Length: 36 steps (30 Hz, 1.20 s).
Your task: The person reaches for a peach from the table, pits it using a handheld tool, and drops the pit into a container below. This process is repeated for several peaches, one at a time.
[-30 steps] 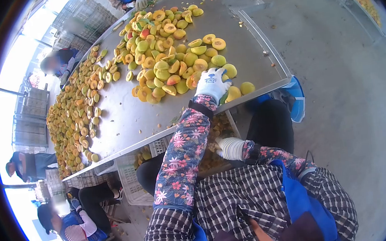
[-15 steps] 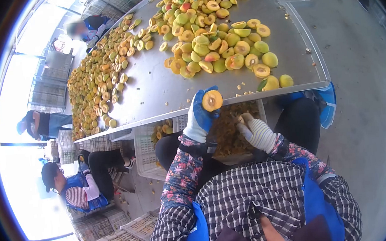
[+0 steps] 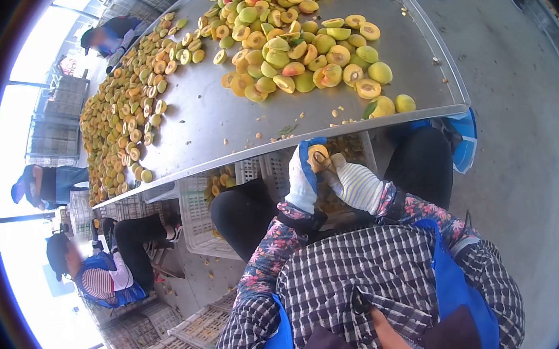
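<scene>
My left hand [image 3: 304, 176], in a white glove with a blue-coated palm, is closed around a yellow peach half [image 3: 318, 155], its cut face turned towards my right hand. My right hand [image 3: 354, 183], in a white striped glove, has its fingers pinched together against the cut face. What those fingers hold is hidden. Both hands are just below the near edge of the metal table [image 3: 223, 123]. On the table, in front of my hands, lies a heap of peaches [image 3: 283, 56], many cut in half with stones or hollows showing.
A wide spread of peach halves [image 3: 121, 121] covers the table's left side. Under the table stand plastic crates [image 3: 194, 214], with fruit in them. A seated co-worker [image 3: 107, 273] is at the left, with others beyond. Stacked crates [image 3: 174, 340] stand at lower left.
My left hand has lowered the peach half from the table edge and turned it. My right hand has moved up and left, from apart to touching the fruit. The view has shifted slightly.
</scene>
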Motion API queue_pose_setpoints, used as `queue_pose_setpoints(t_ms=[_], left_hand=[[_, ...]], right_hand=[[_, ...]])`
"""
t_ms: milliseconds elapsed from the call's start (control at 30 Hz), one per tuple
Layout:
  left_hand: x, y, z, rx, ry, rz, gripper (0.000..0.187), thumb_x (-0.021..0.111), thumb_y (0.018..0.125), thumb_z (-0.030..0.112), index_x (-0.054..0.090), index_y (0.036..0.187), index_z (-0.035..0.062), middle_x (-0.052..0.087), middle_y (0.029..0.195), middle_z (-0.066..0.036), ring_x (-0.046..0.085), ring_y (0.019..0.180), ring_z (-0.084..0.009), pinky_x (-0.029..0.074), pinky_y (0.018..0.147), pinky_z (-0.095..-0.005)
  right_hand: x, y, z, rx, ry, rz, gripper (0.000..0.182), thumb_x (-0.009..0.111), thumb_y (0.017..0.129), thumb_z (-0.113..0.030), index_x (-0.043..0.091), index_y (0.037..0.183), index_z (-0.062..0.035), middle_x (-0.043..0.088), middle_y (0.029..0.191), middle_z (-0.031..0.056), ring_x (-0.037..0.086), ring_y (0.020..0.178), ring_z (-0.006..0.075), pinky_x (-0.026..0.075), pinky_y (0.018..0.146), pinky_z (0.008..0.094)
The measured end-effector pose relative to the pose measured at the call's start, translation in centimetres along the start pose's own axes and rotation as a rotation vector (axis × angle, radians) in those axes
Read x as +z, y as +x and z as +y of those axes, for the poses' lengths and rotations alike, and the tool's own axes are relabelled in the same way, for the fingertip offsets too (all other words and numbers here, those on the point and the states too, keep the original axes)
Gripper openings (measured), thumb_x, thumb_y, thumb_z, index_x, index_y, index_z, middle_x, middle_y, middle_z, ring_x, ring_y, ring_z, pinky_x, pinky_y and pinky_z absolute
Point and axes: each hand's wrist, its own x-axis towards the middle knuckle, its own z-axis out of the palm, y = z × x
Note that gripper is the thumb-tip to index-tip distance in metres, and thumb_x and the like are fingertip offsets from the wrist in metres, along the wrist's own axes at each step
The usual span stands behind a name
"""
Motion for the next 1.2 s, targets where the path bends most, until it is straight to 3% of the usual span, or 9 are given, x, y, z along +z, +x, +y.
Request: queue_pose_setpoints(t_ms=[167, 233, 367, 467, 500, 600, 833, 900, 1200], left_hand=[[-1.8, 1.1, -0.9, 0.051, 0.189, -0.102, 0.042, 0.041, 0.102, 0.035, 0.062, 0.108, -0.0003, 0.066, 0.104, -0.011, 0.062, 0.092, -0.0195, 0.049, 0.087, -0.0299], [-2.4, 1.5, -0.8, -0.3, -0.221, -0.14, 0.041, 0.041, 0.102, 0.035, 0.061, 0.109, -0.0007, 0.067, 0.102, -0.011, 0.063, 0.09, -0.0208, 0.051, 0.085, -0.031], [-0.8, 0.9, 0.9, -0.344, -0.222, -0.029, 0.035, 0.046, 0.101, 0.028, 0.061, 0.111, -0.0024, 0.067, 0.099, -0.01, 0.064, 0.093, -0.0182, 0.05, 0.087, -0.0303], [-1.8, 0.4, -0.2, 0.225, 0.189, -0.168, 0.035, 0.048, 0.096, 0.016, 0.051, 0.126, -0.0036, 0.061, 0.116, -0.014, 0.061, 0.104, -0.0238, 0.05, 0.095, -0.035], [-1.7, 0.3, 0.5, 0.224, 0.19, -0.168, 0.035, 0.048, 0.096, 0.016, 0.051, 0.126, -0.0036, 0.061, 0.116, -0.014, 0.061, 0.104, -0.0238, 0.05, 0.095, -0.035], [-2.1, 0.7, 1.4, -0.232, -0.672, -0.251, 0.051, 0.051, 0.091, 0.018, 0.043, 0.135, -0.0069, 0.059, 0.119, -0.02, 0.058, 0.11, -0.0314, 0.045, 0.101, -0.0418], [-0.6, -0.7, 2.4, -0.188, -0.772, -0.365, 0.056, 0.053, 0.09, 0.023, 0.042, 0.137, -0.0058, 0.054, 0.125, -0.023, 0.054, 0.116, -0.0341, 0.043, 0.103, -0.0465], [-0.3, -0.9, 2.3, -0.009, -0.338, -0.234, 0.044, 0.05, 0.095, 0.027, 0.051, 0.127, -0.0045, 0.058, 0.12, -0.02, 0.057, 0.11, -0.0335, 0.045, 0.101, -0.0477], [2.0, -0.5, 2.5, -0.157, -0.512, 0.147, 0.034, 0.053, 0.098, 0.039, 0.058, 0.097, 0.006, 0.06, 0.091, -0.008, 0.062, 0.092, -0.0268, 0.053, 0.088, -0.0483]], right_hand=[[-1.0, 0.1, -0.2, 0.004, -0.077, -0.092, 0.033, 0.059, 0.091, -0.025, 0.049, 0.106, 0.0035, 0.061, 0.066, 0.0221, 0.062, 0.062, 0.0408, 0.048, 0.054, 0.049], [-0.6, 0.0, 0.1, 0.053, 0.058, -0.088, 0.03, 0.057, 0.093, -0.024, 0.049, 0.105, 0.0018, 0.062, 0.07, 0.0224, 0.063, 0.066, 0.0406, 0.048, 0.057, 0.0476], [-1.2, 0.4, 0.0, 0.021, 0.208, 0.001, 0.025, 0.054, 0.095, -0.023, 0.049, 0.104, -0.0005, 0.062, 0.075, 0.022, 0.063, 0.069, 0.0403, 0.048, 0.06, 0.0464], [-2.2, 0.5, -0.1, 0.05, 0.318, 0.092, 0.023, 0.054, 0.096, -0.023, 0.048, 0.104, -0.0023, 0.062, 0.077, 0.0208, 0.062, 0.072, 0.04, 0.047, 0.063, 0.0461], [-2.4, 0.5, -0.3, 0.051, 0.318, 0.092, 0.023, 0.054, 0.096, -0.023, 0.048, 0.104, -0.0023, 0.062, 0.077, 0.0208, 0.062, 0.072, 0.04, 0.047, 0.063, 0.0461], [-3.0, 0.3, -0.9, 0.099, 0.26, 0.012, 0.024, 0.055, 0.095, -0.024, 0.048, 0.104, -0.0027, 0.062, 0.075, 0.0202, 0.062, 0.069, 0.0397, 0.047, 0.061, 0.0465], [-3.3, 0.2, -1.7, -0.015, -0.059, -0.004, 0.029, 0.059, 0.091, -0.026, 0.048, 0.105, -0.003, 0.063, 0.069, 0.0186, 0.063, 0.063, 0.0388, 0.05, 0.055, 0.0468], [-3.3, 0.2, -1.9, 0.015, -0.114, -0.048, 0.03, 0.06, 0.09, -0.026, 0.048, 0.105, -0.0029, 0.063, 0.069, 0.0186, 0.064, 0.063, 0.0384, 0.051, 0.055, 0.0463], [-3.0, 0.2, -2.5, 0.0, -0.163, -0.144, 0.032, 0.061, 0.088, -0.024, 0.048, 0.108, -0.0022, 0.064, 0.076, 0.0199, 0.064, 0.067, 0.0381, 0.051, 0.056, 0.0462]])
